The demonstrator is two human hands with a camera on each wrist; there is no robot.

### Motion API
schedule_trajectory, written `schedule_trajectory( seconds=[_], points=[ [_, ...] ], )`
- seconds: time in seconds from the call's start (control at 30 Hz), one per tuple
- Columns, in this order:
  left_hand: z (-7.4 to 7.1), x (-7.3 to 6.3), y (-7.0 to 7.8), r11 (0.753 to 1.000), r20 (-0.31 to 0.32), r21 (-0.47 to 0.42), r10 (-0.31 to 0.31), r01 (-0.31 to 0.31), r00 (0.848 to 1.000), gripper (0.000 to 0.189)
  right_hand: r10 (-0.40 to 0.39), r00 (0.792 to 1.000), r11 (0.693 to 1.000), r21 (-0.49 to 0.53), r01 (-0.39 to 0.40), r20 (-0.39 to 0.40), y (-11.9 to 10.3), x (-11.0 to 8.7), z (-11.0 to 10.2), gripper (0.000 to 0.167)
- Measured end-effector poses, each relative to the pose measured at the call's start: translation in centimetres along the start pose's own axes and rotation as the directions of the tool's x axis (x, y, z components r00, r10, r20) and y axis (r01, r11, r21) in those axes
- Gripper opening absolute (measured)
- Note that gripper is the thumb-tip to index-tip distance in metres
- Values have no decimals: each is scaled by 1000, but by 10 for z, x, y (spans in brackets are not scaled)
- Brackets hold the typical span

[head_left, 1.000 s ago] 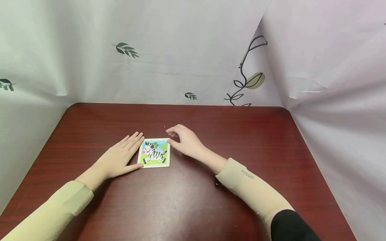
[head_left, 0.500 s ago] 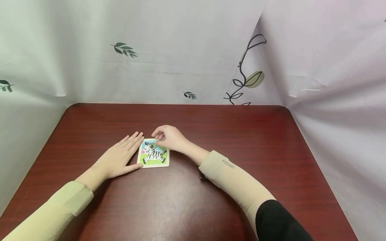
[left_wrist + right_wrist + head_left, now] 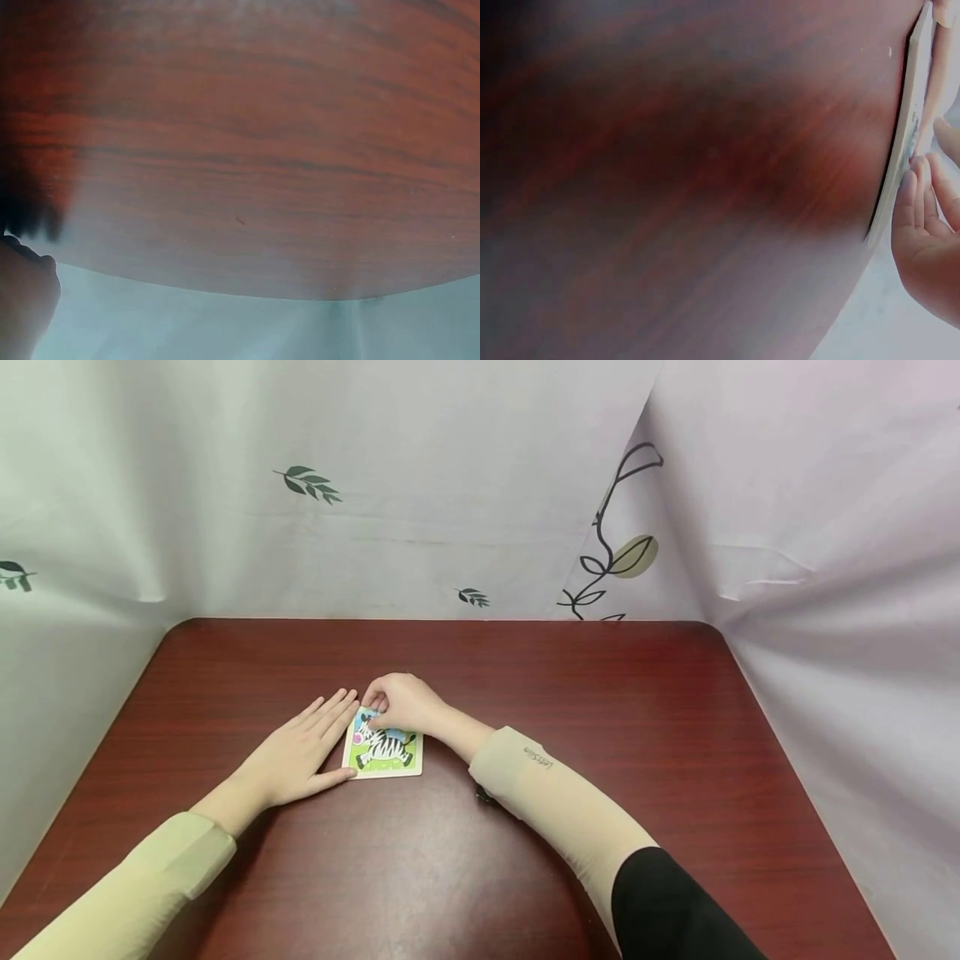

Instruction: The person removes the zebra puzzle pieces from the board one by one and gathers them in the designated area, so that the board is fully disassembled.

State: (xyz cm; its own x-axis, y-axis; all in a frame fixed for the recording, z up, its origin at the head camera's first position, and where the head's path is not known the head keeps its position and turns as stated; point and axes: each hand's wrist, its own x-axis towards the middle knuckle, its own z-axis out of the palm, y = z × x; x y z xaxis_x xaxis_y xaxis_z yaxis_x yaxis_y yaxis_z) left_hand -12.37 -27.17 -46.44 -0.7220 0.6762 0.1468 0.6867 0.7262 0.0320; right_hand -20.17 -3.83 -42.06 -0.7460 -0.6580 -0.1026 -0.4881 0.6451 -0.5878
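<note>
Head view: the zebra board (image 3: pixel 386 757) lies left of the table's (image 3: pixel 420 868) middle. Brace its left edge with your straight-fingered left hand (image 3: pixel 296 760); work your right hand (image 3: pixel 408 703), bent over its far side, lightly; whether it pinches anything, I can't tell.

The left sleeve (image 3: pixel 112 893) is plain and pale yellow-green, ending in a wide, smooth left cuff (image 3: pixel 198 853). The right sleeve (image 3: pixel 581 822) is beige, with small dark lettering (image 3: pixel 537 757) near its end and a little black object (image 3: pixel 485 795) showing underneath; black fabric (image 3: pixel 667 902) covers it higher up.
</note>
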Motion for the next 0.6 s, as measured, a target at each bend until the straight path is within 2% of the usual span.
schedule_trajectory(
  seconds=[0.27,0.6],
  points=[
    [1,0,0,1000,5,5,4,-4,1000,98,-15,999,990,-141,19,33,-4,1,3,30],
    [-1,1,2,1000,-18,-11,13,-13,1000,93,-6,999,991,-133,11,35,-4,2,5,30]
  ],
)
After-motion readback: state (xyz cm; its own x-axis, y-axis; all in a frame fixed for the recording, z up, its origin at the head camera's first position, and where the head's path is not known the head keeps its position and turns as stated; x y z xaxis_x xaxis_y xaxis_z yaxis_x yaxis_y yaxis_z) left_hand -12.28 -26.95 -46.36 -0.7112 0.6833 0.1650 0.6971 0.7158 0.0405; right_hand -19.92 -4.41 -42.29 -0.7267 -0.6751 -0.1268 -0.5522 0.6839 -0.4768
